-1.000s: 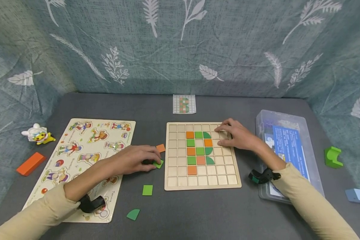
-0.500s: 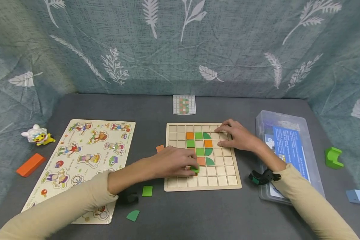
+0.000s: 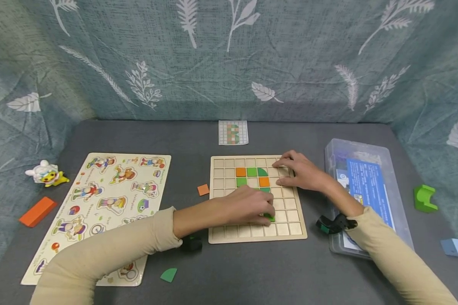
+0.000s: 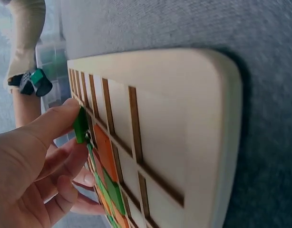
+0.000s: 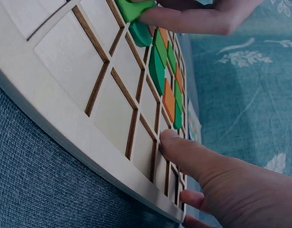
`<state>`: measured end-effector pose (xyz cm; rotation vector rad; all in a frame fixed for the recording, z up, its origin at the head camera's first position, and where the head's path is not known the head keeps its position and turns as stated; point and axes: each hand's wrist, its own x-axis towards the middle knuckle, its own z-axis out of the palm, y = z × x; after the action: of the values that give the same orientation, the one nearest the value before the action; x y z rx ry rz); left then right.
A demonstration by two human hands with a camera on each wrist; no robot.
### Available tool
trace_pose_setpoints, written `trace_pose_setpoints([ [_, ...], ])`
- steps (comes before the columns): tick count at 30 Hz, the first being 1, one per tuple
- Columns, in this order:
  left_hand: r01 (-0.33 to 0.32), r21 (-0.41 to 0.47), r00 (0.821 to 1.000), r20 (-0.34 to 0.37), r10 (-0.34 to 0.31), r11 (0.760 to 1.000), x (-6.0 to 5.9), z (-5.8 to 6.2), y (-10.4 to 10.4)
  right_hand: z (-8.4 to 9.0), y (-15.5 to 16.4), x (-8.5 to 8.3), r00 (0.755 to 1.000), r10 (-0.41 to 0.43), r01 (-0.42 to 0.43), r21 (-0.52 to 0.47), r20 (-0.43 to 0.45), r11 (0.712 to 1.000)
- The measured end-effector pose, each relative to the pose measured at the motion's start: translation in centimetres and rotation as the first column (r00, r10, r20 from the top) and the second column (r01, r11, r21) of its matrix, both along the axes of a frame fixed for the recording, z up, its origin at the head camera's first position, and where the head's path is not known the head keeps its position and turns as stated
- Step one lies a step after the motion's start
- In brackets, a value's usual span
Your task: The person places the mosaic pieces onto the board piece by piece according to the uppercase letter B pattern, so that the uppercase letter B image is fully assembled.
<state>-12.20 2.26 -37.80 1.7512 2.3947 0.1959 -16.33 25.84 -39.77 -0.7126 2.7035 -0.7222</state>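
My left hand (image 3: 248,205) pinches a light green square tile (image 4: 81,124) between thumb and fingers, tilted just above the wooden grid board (image 3: 294,217). It is over the lower middle cells, right of an orange tile (image 4: 105,147) in the board. My right hand (image 3: 301,171) rests on the board's upper right side, fingers extended, thumb (image 5: 177,145) on the grid. Orange and green square tiles and dark green quarter-circle tiles (image 5: 157,71) sit in the middle cells. In the head view my left hand hides several of them.
Loose on the table lie an orange square tile (image 3: 203,189) and a green quarter-circle tile (image 3: 168,275). A small pattern card (image 3: 233,132) is behind the board. A picture puzzle board (image 3: 110,203) lies left, a clear plastic case (image 3: 366,199) right.
My left hand took the green square tile from the table left of the board, then carried it right over the lower cells. My right hand has stayed in place.
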Motion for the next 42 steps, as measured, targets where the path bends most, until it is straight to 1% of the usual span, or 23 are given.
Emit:
trace_pose_setpoints([
  [13, 0.007, -0.023, 1.000, -0.029, -0.007, 1.000, 0.2, 0.0, 0.4, 0.1, 0.0, 0.0, 1.000, 0.002, -0.002, 0.001, -0.007, 1.000],
  [24, -0.017, 0.003, 1.000, -0.015, 0.018, 1.000, 0.2, -0.3, 0.3, 0.1, -0.2, 0.0, 1.000, -0.020, 0.021, 0.015, -0.018, 1.000],
  [29, -0.025, -0.009, 0.999, -0.030, 0.024, 1.000, 0.3, -0.3, 0.3, 0.2, -0.2, 0.0, 1.000, -0.025, 0.025, 0.021, -0.004, 0.999],
  [32, -0.034, -0.016, 0.999, -0.028, 0.034, 0.999, 0.4, -0.1, -0.2, 0.2, -0.2, -0.1, 1.000, -0.027, 0.027, 0.020, 0.000, 0.999],
  [35, -0.083, 0.021, 0.996, 0.022, 0.082, 0.996, 0.4, 0.0, -2.0, 0.2, -0.3, -0.1, 1.000, -0.021, 0.021, 0.019, -0.002, 1.000],
  [37, -0.143, 0.077, 0.988, 0.066, 0.138, 0.987, 0.1, 0.1, -4.0, 0.1, -0.3, -0.1, 1.000, -0.018, 0.018, 0.017, 0.003, 1.000],
  [38, -0.190, 0.102, 0.979, 0.092, 0.181, 0.976, -0.2, 0.1, -5.3, 0.1, -0.3, -0.1, 1.000, -0.016, 0.016, 0.017, 0.004, 1.000],
  [40, -0.292, 0.145, 0.952, 0.141, 0.272, 0.945, -0.9, 0.0, -8.0, 0.2, -0.3, -0.1, 1.000, -0.013, 0.013, 0.017, 0.008, 1.000],
  [41, -0.337, 0.163, 0.935, 0.171, 0.310, 0.927, -1.4, -0.2, -9.4, 0.2, -0.2, 0.0, 1.000, -0.013, 0.013, 0.014, 0.011, 1.000],
  [42, -0.386, 0.170, 0.914, 0.208, 0.349, 0.907, -1.9, -0.5, -10.7, 0.2, -0.1, 0.1, 1.000, -0.015, 0.015, 0.014, 0.014, 1.000],
])
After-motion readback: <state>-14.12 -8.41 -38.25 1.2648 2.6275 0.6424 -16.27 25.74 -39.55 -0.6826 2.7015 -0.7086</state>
